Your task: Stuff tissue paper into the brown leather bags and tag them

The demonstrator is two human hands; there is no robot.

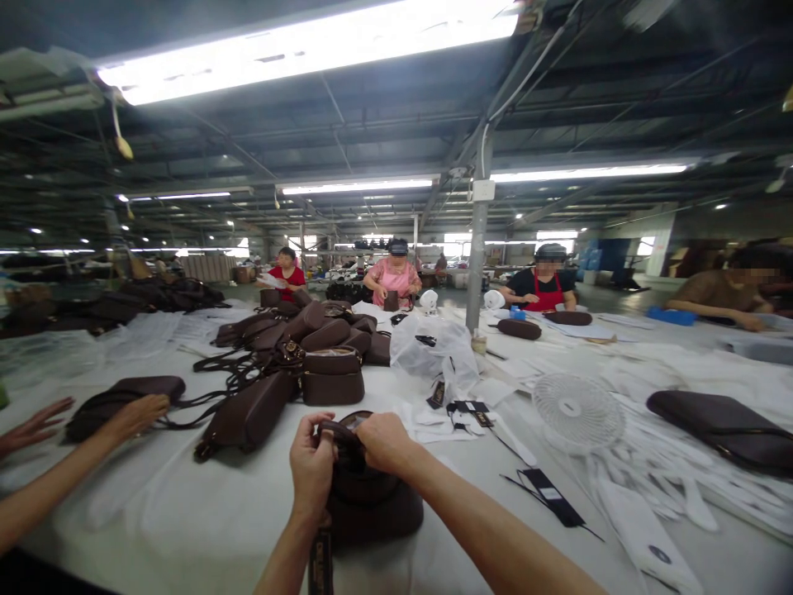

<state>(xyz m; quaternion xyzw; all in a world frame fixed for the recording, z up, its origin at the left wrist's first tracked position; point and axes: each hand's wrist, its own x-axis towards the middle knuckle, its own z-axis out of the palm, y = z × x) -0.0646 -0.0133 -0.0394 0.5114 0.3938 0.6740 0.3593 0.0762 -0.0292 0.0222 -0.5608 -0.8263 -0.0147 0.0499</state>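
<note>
Taking the white fan (pixel 576 411) as landmark, the brown bag (pixel 377 512) stands on the white table (pixel 204 521) to its left and nearer the wearer. A stretch of white tabletop runs on from the bag, farther left of the fan, as far as a co-worker's hands (pixel 141 413) at another dark bag. The table's near edge curves away farthest left of the fan. Beyond the held bag, also left of the fan, a heap of brown bags (pixel 327 335) bounds the room; just before the fan, a black tag (pixel 553 496) with cords lies on the tabletop.

The held bag is dark brown and smooth, with a rounded base and an opening at the top; a dark strip printed with pale lettering hangs at its left side. The left hand (pixel 311 463) grips a dark band at the opening. The right hand (pixel 387 444) curls over the rim, fingertips hidden, so I cannot tell whether it pinches anything.
</note>
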